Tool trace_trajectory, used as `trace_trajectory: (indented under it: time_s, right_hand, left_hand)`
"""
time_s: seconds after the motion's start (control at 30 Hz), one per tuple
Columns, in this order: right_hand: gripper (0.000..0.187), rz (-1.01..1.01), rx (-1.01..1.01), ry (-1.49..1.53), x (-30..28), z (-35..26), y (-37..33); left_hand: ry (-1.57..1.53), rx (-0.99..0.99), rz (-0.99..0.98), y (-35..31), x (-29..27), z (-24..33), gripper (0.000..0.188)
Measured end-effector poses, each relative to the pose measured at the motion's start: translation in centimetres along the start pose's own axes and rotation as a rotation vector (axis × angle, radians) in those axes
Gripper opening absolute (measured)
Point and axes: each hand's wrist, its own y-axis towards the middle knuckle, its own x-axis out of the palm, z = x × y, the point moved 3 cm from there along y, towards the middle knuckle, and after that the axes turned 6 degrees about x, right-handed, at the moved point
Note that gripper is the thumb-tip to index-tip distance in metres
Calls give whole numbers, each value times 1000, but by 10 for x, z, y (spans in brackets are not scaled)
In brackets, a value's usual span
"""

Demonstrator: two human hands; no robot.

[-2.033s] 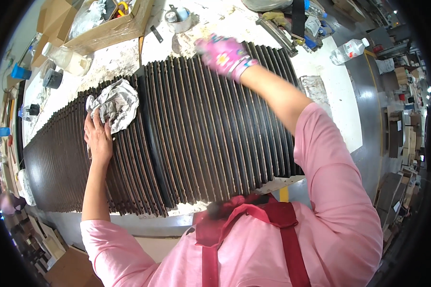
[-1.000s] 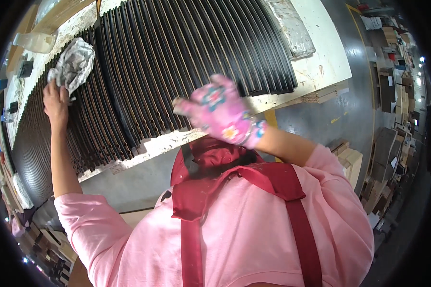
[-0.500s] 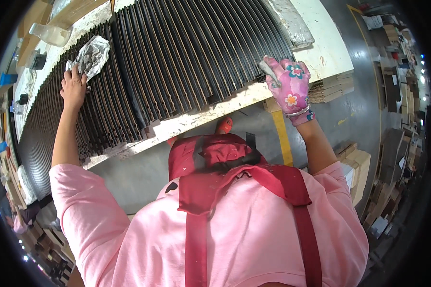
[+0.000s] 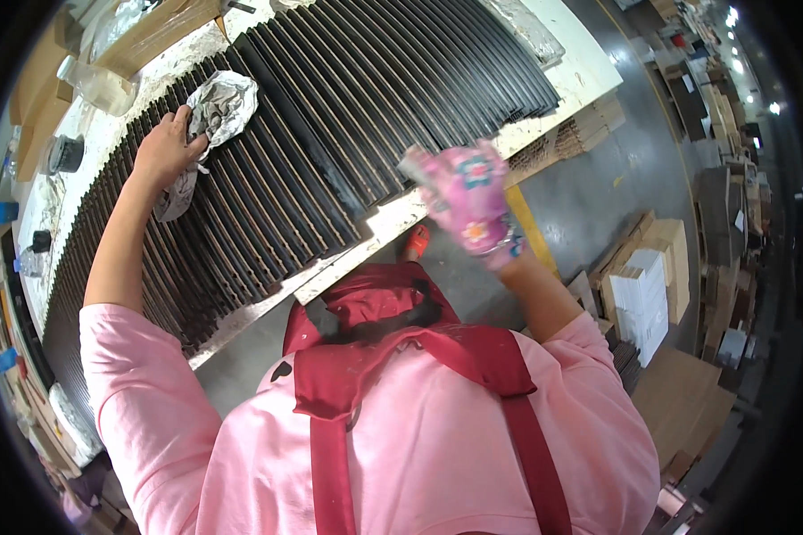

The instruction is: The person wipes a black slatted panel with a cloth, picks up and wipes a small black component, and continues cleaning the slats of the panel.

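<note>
Rows of long dark slats [image 4: 366, 98] with pale edges lie side by side across a white table. My bare left hand [image 4: 165, 152] is closed on the edge of a crumpled, stained white rag [image 4: 223, 109] on top of the slats, toward their left part. Part of the rag hangs below the wrist. My right hand [image 4: 473, 198], in a pink flowered glove, is smeared by motion over the table's near edge. Its thumb and fingers pinch a small greyish folded cloth [image 4: 416, 164], just off the near ends of the slats.
A clear bottle [image 4: 98, 86] and a dark-lidded jar [image 4: 65, 155] stand on the table's far left, near an open cardboard box [image 4: 165, 40]. A plastic-wrapped slab [image 4: 525, 28] lies at the far right. Cartons [image 4: 642, 294] stand on the floor to my right.
My right hand has moved left and nearer, off the right end of the slats, with the grey cloth. My left hand and the rag have shifted slightly right. The view has turned.
</note>
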Motion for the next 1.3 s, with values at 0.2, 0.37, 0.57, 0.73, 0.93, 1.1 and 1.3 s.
trace_trajectory:
  time_s: [0.2,0.37,0.57,0.73,0.93,1.1,1.3]
  right_hand:
    - [43,-68,156,-21,4,34,1]
    - [32,3,-79,340,-4,-43,14]
    - [35,-3,73,62,-12,-20,7]
    - [41,-158,-182,221,-16,-88,1]
    - [42,-184,-68,161,-32,-80,6]
    - [36,62,5,91,-24,-92,-28]
    - [45,-24,140,183,-23,-73,-21]
  left_hand:
    - [40,40,127,-5,4,1,53]
    - [40,36,202,-8,9,3,52]
    - [12,45,235,-10,11,0,50]
    - [11,17,174,-13,8,-1,54]
    - [34,27,222,-13,11,3,52]
    - [-3,14,233,-15,9,2,53]
    - [-5,28,243,-13,10,-1,52]
